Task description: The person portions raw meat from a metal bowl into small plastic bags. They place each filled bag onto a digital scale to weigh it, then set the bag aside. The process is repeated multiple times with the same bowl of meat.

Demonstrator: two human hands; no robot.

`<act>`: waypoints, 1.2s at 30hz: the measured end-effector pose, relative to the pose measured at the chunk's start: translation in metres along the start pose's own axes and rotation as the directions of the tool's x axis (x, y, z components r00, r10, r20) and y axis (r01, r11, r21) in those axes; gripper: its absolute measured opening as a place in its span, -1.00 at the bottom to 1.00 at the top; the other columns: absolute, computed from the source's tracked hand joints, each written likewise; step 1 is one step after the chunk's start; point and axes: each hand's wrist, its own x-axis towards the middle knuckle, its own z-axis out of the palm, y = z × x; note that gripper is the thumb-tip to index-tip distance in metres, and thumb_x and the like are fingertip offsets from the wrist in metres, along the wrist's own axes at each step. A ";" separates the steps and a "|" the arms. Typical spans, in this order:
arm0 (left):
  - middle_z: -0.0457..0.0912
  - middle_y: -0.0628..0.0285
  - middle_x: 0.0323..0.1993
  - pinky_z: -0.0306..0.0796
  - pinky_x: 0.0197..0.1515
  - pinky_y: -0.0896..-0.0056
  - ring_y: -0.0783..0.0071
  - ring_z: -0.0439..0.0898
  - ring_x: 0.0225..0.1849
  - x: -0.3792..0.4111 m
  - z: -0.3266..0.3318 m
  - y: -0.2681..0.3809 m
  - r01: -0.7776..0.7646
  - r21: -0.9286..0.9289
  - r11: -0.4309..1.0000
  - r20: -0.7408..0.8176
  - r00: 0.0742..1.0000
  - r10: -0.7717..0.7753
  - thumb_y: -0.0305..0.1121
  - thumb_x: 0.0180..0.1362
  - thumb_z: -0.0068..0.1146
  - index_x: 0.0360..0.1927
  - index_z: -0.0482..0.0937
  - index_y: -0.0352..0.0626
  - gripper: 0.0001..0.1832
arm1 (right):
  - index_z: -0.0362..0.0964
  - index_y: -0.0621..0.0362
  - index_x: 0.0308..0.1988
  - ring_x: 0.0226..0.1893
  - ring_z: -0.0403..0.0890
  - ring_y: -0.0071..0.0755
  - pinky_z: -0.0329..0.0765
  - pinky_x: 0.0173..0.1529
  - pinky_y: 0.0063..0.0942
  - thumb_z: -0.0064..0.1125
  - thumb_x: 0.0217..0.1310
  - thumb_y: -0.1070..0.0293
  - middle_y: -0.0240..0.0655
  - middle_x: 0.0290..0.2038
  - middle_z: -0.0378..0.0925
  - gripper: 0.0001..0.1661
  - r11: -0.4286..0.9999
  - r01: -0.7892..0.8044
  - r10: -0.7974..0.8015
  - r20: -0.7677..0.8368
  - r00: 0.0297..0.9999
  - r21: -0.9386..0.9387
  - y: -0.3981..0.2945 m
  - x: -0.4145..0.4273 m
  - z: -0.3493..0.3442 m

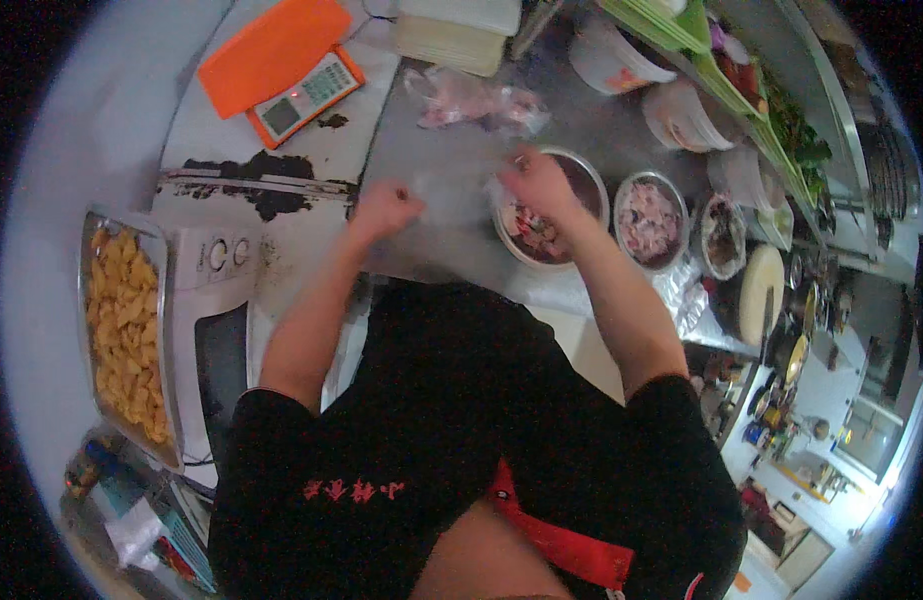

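Blurred, a clear plastic bag (457, 187) stretches between my two hands above the steel worktop (431, 251). My left hand (386, 208) is closed in a fist at the bag's left end. The other end is pinched in my right hand (540, 184), which is over a round metal bowl (605, 199). Pieces of raw meat (536, 232) lie in that bowl, partly hidden by my right wrist. Just right of it is a second metal bowl (685, 214) full of pale meat chunks (649, 217). Filled clear bags of pinkish meat (476, 105) rest beyond my hands.
An orange digital scale (304, 97) stands at the upper left. Left of me, a metal tray (168, 352) of yellow food pieces lies on a white microwave oven (206, 270). White tubs (619, 60), leafy greens (803, 146) and a round cutting board (761, 292) line the right side.
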 end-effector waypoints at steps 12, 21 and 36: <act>0.56 0.20 -0.44 0.40 -0.31 0.25 0.32 0.55 -0.37 -0.061 0.048 -0.050 0.207 -0.472 0.857 -0.001 0.972 -0.235 -0.20 0.18 0.20 -0.30 0.57 -0.19 -0.75 | 0.43 0.03 0.20 -0.01 0.65 -0.21 0.53 0.08 -0.34 0.25 0.19 0.04 -0.15 -0.03 0.62 -0.37 0.960 -0.169 0.152 0.091 0.984 0.221 0.029 -0.038 -0.009; 0.52 0.32 -0.38 0.39 -0.28 0.34 0.42 0.51 -0.36 -0.051 0.015 0.006 0.262 -0.916 0.302 0.119 0.900 -0.420 -0.27 0.19 0.17 -0.28 0.53 -0.08 -0.86 | -0.11 -0.14 0.47 0.39 0.14 0.23 0.20 0.40 -0.03 0.47 -0.22 -0.26 -0.04 0.47 -0.03 0.37 0.962 -0.128 0.167 0.147 0.975 -0.243 0.139 -0.035 0.013; 0.51 0.26 -0.29 0.41 -0.19 0.30 0.35 0.52 -0.23 0.032 0.000 0.050 0.182 -0.951 0.250 0.077 0.922 -0.380 -0.29 0.20 0.20 -0.11 0.44 -0.15 -0.73 | 0.07 -0.41 0.38 0.34 0.21 0.06 0.37 0.27 0.10 0.53 -0.21 -0.05 -0.27 0.39 0.09 0.16 0.912 -0.042 0.109 0.141 0.984 -0.409 0.128 -0.030 0.035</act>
